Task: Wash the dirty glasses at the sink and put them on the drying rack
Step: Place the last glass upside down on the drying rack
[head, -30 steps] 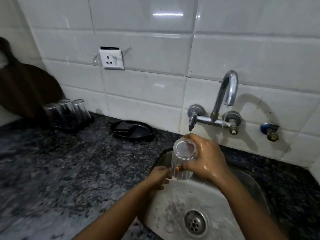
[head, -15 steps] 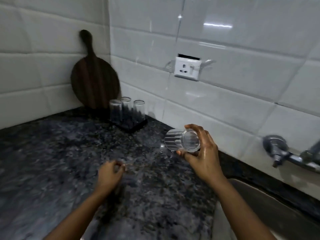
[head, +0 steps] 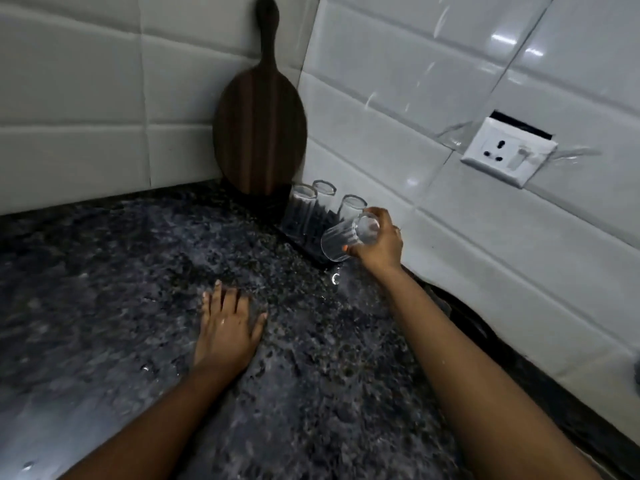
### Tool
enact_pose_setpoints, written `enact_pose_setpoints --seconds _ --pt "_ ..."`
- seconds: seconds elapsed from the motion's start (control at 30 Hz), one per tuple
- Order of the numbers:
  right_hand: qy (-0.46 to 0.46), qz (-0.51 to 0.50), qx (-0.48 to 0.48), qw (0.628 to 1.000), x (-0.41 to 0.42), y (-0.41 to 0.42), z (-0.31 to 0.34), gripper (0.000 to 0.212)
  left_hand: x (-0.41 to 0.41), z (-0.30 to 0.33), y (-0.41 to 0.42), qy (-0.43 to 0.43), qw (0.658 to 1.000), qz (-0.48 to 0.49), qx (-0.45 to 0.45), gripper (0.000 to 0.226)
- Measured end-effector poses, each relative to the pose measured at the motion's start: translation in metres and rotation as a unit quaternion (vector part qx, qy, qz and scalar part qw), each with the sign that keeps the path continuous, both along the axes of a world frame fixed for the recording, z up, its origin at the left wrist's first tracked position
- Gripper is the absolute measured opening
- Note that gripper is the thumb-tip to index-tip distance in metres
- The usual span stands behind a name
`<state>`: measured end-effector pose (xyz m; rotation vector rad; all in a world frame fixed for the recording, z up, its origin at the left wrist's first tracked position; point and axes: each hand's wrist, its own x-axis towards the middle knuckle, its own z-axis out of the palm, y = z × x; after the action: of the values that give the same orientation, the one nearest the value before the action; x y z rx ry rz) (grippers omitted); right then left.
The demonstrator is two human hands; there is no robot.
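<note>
My right hand (head: 379, 242) grips a clear ribbed glass (head: 341, 240), tilted on its side with its mouth pointing down-left, just above the near end of the black drying rack (head: 311, 249). Three clear glasses (head: 301, 211) stand upside down on that rack by the wall corner. My left hand (head: 227, 322) rests flat on the dark granite counter (head: 104, 306), fingers spread, holding nothing. The sink is out of view.
A dark wooden chopping board (head: 259, 123) leans upright in the tiled corner behind the rack. A white wall socket (head: 507, 152) sits on the right wall. Water drops lie on the counter near the rack.
My right hand carried the glass from the sink leftwards to the rack and tipped it mouth-down. My left hand let go of the glass and came down flat on the counter.
</note>
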<state>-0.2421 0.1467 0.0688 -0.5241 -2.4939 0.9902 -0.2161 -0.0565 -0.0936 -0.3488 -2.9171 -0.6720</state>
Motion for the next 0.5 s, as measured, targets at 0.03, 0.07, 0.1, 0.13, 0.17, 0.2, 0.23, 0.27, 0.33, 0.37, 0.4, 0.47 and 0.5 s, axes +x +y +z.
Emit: enact_pose_setpoints --seconds 0.03,0.07,0.1,0.13,0.17,0.2,0.23,0.27,0.33,0.37,0.4,0.47,0.5 --pt "-0.013 -0.002 0.001 1.0 -0.014 -0.001 -0.003 0.066 -0.001 -0.001 0.0 0.006 1.0 0.0 0.003 0.056" --pt "-0.027 -0.005 0.003 1.0 -0.026 -0.001 -0.004 0.069 -0.002 -0.003 0.0 0.008 1.0 0.0 0.006 0.056" --pt "-0.04 -0.008 0.003 0.999 -0.037 -0.001 -0.007 0.069 -0.002 -0.003 0.0 0.009 1.0 0.002 0.006 0.056" --pt "-0.052 -0.012 0.007 0.999 -0.047 -0.001 -0.009 0.069 -0.002 -0.003 -0.001 0.012 1.0 0.007 0.003 0.056" --pt "-0.063 -0.015 0.015 0.998 -0.054 0.0 -0.01 0.068 -0.001 -0.002 0.0 0.015 1.0 0.011 -0.004 0.057" --pt "-0.074 -0.017 0.028 0.997 -0.061 0.0 -0.012 0.068 -0.002 -0.002 0.0 0.017 1.0 0.013 -0.011 0.059" --pt "-0.081 -0.017 0.041 0.996 -0.066 0.001 -0.014 0.068 -0.002 -0.003 0.0 0.016 1.0 0.013 -0.016 0.061" --pt "-0.085 -0.018 0.051 0.995 -0.071 0.002 -0.017 0.068 -0.002 -0.005 -0.001 0.014 1.0 0.014 -0.018 0.062" --pt "-0.085 -0.02 0.046 0.995 -0.08 0.004 -0.021 0.069 -0.002 -0.007 -0.001 0.008 1.0 0.015 -0.019 0.062" --pt "-0.08 -0.02 0.034 0.996 -0.084 0.006 -0.023 0.07 -0.003 -0.007 0.0 0.003 1.0 0.016 -0.019 0.062" --pt "-0.078 -0.018 0.023 0.997 -0.086 0.006 -0.023 0.071 -0.002 -0.007 0.0 0.004 0.999 0.02 -0.026 0.063" --pt "-0.081 -0.003 0.024 0.996 -0.092 0.006 -0.024 0.075 -0.002 -0.009 0.0 -0.001 0.999 0.022 -0.037 0.065" --pt "-0.085 0.007 0.036 0.996 -0.095 0.007 -0.025 0.078 -0.003 -0.009 0.0 0.0 0.999 0.022 -0.039 0.068"
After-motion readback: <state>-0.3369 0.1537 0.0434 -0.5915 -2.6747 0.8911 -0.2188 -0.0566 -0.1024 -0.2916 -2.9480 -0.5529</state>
